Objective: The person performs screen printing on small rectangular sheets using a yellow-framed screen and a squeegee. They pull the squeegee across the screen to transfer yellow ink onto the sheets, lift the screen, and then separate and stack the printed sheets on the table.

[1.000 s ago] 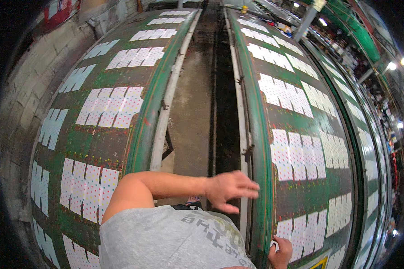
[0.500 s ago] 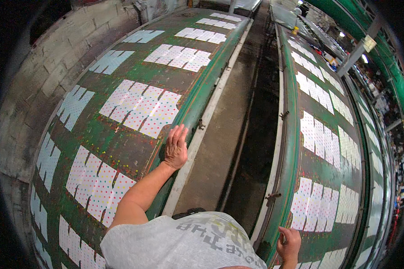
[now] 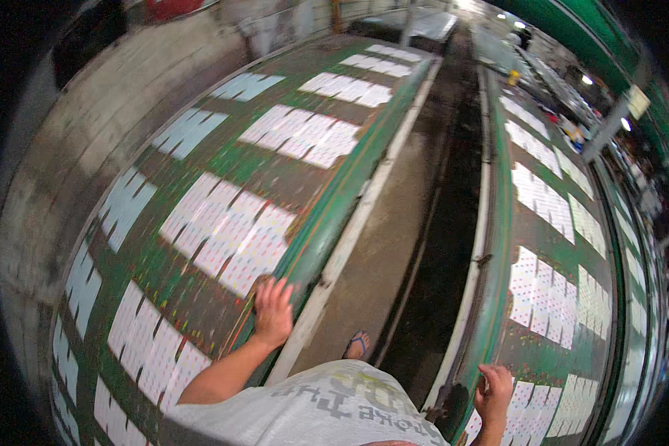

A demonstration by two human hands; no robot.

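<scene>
Sandalled foot (image 3: 357, 345) has come into view over the aisle floor (image 3: 375, 293); handling seems paused | left hand (image 3: 273, 316) part-spread, again at inner edge of left table (image 3: 327, 227), beside near corner of dotted panels (image 3: 230, 232) lying flat there | right hand (image 3: 493, 386) curled at right table's (image 3: 500, 223) inner edge; cannot tell if pinching

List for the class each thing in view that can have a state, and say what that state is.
Left hand: open, fingers extended, by the left table's edge; contact unclear
Right hand: fingers curled, beside the right table's edge; contents unclear
Left dotted panels: flat, in rows
Right dotted panels: flat, in rows
Pale blue panels: flat
Foot: sandalled
Overhead lights: lit
</scene>
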